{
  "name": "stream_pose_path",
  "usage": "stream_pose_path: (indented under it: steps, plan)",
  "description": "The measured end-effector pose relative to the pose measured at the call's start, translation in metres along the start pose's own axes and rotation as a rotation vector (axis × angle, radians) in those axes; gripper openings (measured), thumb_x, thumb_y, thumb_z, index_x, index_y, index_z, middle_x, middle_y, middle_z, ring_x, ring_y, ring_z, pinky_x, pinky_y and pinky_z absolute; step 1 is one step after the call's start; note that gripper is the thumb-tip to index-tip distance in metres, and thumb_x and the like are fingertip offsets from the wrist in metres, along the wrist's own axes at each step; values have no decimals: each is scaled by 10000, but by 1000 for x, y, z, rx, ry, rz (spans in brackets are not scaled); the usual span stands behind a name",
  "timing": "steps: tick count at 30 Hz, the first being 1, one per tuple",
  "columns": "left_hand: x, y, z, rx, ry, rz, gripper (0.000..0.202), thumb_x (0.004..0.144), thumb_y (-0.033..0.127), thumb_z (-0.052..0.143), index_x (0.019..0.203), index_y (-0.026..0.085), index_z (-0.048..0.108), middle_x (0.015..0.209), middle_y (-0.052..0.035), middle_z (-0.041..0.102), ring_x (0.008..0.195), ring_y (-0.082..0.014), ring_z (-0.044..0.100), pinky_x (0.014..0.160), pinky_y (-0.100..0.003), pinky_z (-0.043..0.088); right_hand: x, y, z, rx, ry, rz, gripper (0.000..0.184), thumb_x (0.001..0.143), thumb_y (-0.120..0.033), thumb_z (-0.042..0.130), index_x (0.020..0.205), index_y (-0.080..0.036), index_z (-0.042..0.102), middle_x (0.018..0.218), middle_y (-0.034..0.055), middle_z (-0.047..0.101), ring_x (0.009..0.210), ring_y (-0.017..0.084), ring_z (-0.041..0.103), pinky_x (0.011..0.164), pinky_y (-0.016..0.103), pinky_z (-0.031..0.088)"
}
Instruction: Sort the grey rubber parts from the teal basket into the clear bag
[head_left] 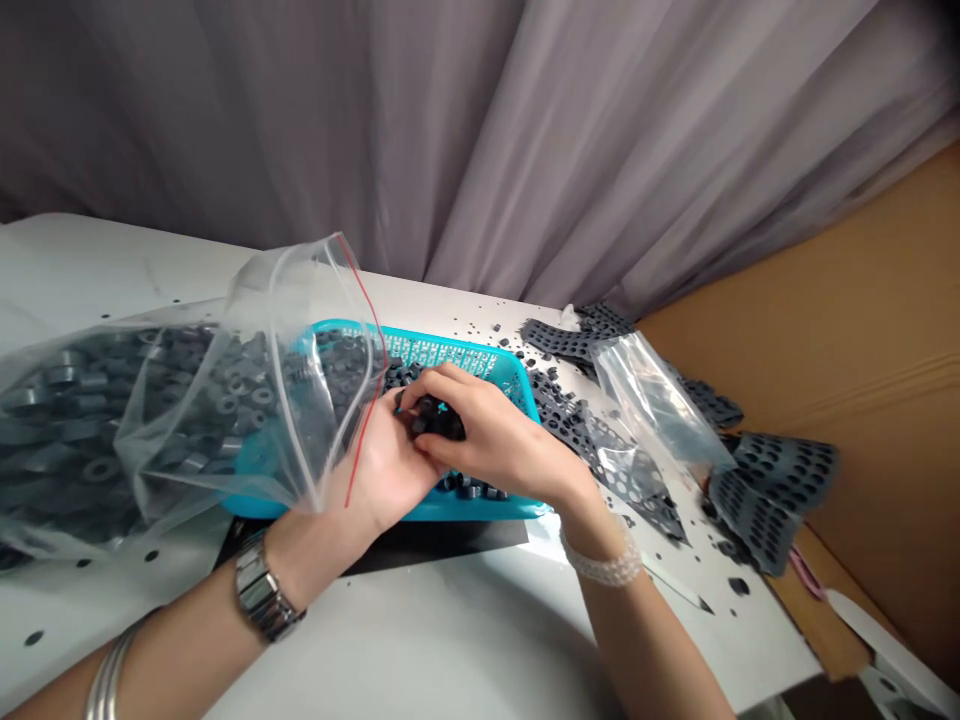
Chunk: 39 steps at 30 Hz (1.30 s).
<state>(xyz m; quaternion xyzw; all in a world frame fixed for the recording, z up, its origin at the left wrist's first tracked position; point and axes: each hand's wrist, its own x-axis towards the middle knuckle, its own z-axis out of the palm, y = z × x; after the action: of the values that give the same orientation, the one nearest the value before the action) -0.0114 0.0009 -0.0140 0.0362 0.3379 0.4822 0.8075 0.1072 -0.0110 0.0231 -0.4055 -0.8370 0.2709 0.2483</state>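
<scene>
A: Record where the handled items are.

B: The small dark-grey cylindrical pieces (441,424) appear in three places: a cluster between the hands, loose pieces in the turquoise perforated plastic basket (480,510), and a large quantity in the clear plastic bag with a red line near its mouth (180,420), which overlaps the basket's left side.

A: Condition of the grip?

B: On the right hand (491,425), thumb and fingers are curled in around the cluster. The left hand (390,460) is cupped against it, palm turned upward, with the bag's mouth at its wrist. Its fingertips are largely hidden; I cannot tell whether they close on anything.

A: Progress?

B: Part-way, in my judgement. The bag is well filled, the basket contains loose pieces, and the handful is not yet released. That handful and the basket's contents appear to remain outstanding. The direction of transfer cannot be established.

A: Surroundings?

B: Dark-grey perforated flexible sheets (772,485) lie at the right, beyond the basket, near an apparently flat clear plastic sleeve (667,400). Small dark bits are scattered over the white smooth-topped counter (420,640), around the basket and the sheets.
</scene>
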Motion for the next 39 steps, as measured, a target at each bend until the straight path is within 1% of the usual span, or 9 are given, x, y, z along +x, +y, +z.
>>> stream_pose_path:
  steps: [5, 8, 11, 13, 15, 20, 31, 35, 39]
  plan:
    - [-1, 2, 2, -2, 28, -47, 238, 862, 132, 389, 704, 163, 564, 677, -43, 626, 592, -141, 611, 491, -250, 530, -12, -4, -16, 171, -14, 21, 434, 812, -50, 507, 1177, -261, 609, 1202, 23, 642, 1112, 221, 579, 954, 410, 457]
    - [-4, 2, 3, -11, 26, -60, 190, 839, 109, 443, 682, 167, 533, 699, -36, 637, 696, -171, 659, 638, -341, 603, -25, 1, -15, 298, 198, 116, 408, 875, -68, 426, 1180, -258, 619, 1150, 18, 665, 1075, 202, 607, 935, 398, 475]
    - [-5, 0, 5, -28, -35, -76, 155, 834, 90, 451, 739, 143, 562, 922, -110, 696, 922, -234, 678, 804, -427, 604, -36, 11, -3, 377, 434, 199, 315, 901, -109, 452, 1110, -244, 645, 1160, 23, 649, 1063, 192, 615, 949, 387, 476]
    - [-6, 0, 5, -35, -65, -94, 170, 833, 70, 435, 796, 115, 594, 974, -140, 701, 968, -244, 675, 841, -428, 598, -41, 17, 5, 405, 526, 218, 238, 903, -136, 487, 1029, -234, 662, 1144, 26, 647, 1015, 184, 630, 939, 378, 486]
    - [-7, -1, 4, -30, -70, -102, 176, 820, 49, 442, 797, 101, 608, 890, -126, 707, 922, -236, 690, 850, -433, 598, -45, 18, 10, 430, 567, 225, 208, 907, -145, 495, 984, -234, 666, 1092, 23, 665, 988, 180, 635, 926, 374, 492]
    - [-8, -1, 4, -2, -36, -128, 145, 805, 54, 471, 792, 94, 610, 888, -136, 719, 941, -289, 693, 850, -510, 591, -50, 14, 9, 419, 561, 263, 240, 920, -136, 479, 1026, -242, 667, 1037, 13, 691, 950, 172, 632, 863, 355, 499]
    - [-17, 1, 18, 18, 74, -170, 319, 845, 72, 440, 1119, -20, 574, 1049, -225, 714, 989, -357, 679, 780, -478, 621, -60, 32, -6, 374, 508, 334, 244, 887, -212, 579, 1121, -221, 649, 1084, 42, 671, 771, 132, 585, 706, 307, 474]
    - [-16, 2, 17, -6, 78, -181, 288, 845, 63, 450, 1092, 3, 588, 993, -213, 727, 955, -341, 694, 767, -498, 618, -62, 36, -9, 360, 391, 324, 262, 878, -244, 610, 1137, -242, 653, 1153, 44, 652, 932, 169, 605, 762, 320, 471]
    - [-14, 2, 14, -47, 39, -209, 314, 850, 61, 441, 1124, 24, 590, 941, -182, 740, 925, -306, 708, 787, -502, 610, -60, 39, -5, 400, 404, 301, 126, 882, -240, 612, 979, -212, 687, 1088, 43, 674, 1041, 193, 596, 860, 342, 464]
